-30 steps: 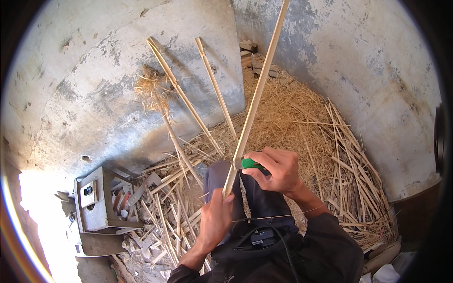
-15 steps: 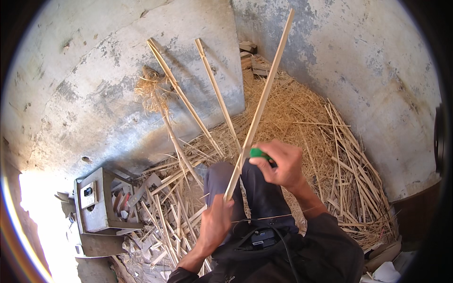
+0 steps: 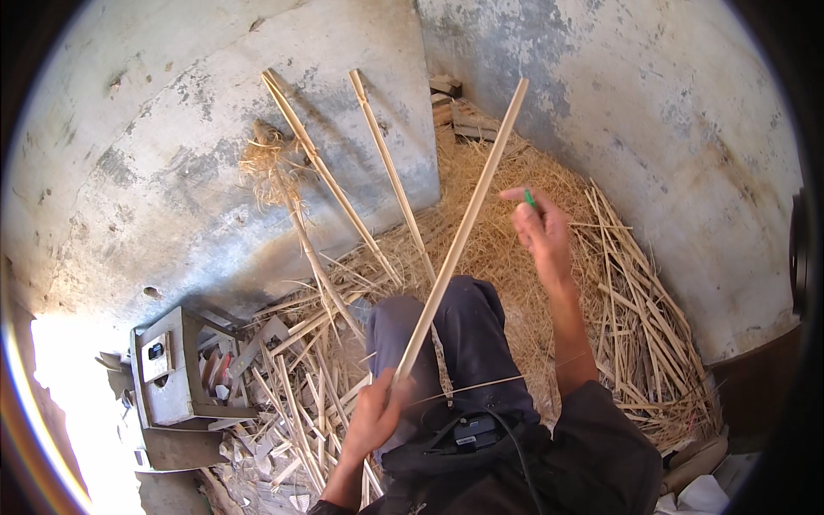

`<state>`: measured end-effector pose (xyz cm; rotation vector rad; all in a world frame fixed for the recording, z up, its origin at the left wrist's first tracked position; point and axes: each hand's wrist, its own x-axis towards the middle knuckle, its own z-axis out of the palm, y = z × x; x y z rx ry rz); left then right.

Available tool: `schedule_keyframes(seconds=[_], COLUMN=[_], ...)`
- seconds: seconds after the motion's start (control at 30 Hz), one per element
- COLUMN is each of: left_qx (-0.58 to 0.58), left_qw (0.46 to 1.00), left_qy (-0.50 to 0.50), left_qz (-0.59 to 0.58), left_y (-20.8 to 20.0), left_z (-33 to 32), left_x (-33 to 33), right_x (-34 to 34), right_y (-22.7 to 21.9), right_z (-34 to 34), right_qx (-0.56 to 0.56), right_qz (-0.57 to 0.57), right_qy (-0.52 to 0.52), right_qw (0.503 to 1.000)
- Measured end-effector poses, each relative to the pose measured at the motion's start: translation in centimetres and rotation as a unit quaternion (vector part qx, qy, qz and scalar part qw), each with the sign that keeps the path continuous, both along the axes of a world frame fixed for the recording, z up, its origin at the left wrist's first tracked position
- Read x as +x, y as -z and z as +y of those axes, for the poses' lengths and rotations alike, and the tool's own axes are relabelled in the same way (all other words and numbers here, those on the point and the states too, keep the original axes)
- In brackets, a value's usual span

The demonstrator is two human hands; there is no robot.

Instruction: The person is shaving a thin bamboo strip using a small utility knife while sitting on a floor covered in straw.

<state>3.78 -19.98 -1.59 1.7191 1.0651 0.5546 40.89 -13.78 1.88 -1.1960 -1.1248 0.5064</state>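
My left hand (image 3: pixel 374 415) is closed around the lower end of a long, pale wooden strip (image 3: pixel 463 233). The strip slants up and to the right across my knees, its far end in the air. Apart from the strip, to its right, my raised right hand (image 3: pixel 548 247) grips a small green object (image 3: pixel 529 198). Most of that object is hidden by the fingers, so its kind cannot be made out. A thin sliver (image 3: pixel 470 389) lies across my lap near the left hand.
Two split poles (image 3: pixel 330 176) (image 3: pixel 390 167) and a stick with a shaggy, fibrous top (image 3: pixel 273 167) lean against the left wall. Shavings (image 3: pixel 506 197) heap up ahead; cut strips (image 3: pixel 652 326) pile at right. A grey wooden box (image 3: pixel 176 369) stands at left among scraps.
My right hand has moved off the strip, up and to the right, with the green object. The strip has slid down toward me, and my left hand has shifted slightly down and left.
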Motion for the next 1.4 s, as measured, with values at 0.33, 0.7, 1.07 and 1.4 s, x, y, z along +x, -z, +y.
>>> schedule_keyframes(seconds=[0.33,0.7,1.07,1.4], left_qx=[-0.051,-0.032,0.002,-0.036], left_qw=[0.995,0.991,0.993,0.981], left_qy=[-0.042,-0.126,-0.119,-0.14], left_qz=[-0.076,-0.004,-0.007,-0.128], left_y=[2.0,1.9,1.3,0.4], left_z=[1.4,1.1,1.1,1.0], left_x=[-2.2,-4.3,-4.4,-4.4], right_x=[-0.3,-6.9,-9.0,-3.1], right_y=[-1.1,7.8,11.3,6.6], right_z=[-0.4,-7.1,-10.4,-7.4], right_qx=[-0.212,-0.367,-0.401,-0.281], right_qz=[-0.244,-0.368,-0.363,-0.131], right_qy=[-0.351,-0.505,-0.482,-0.167], right_qw=[0.879,0.689,0.689,0.936])
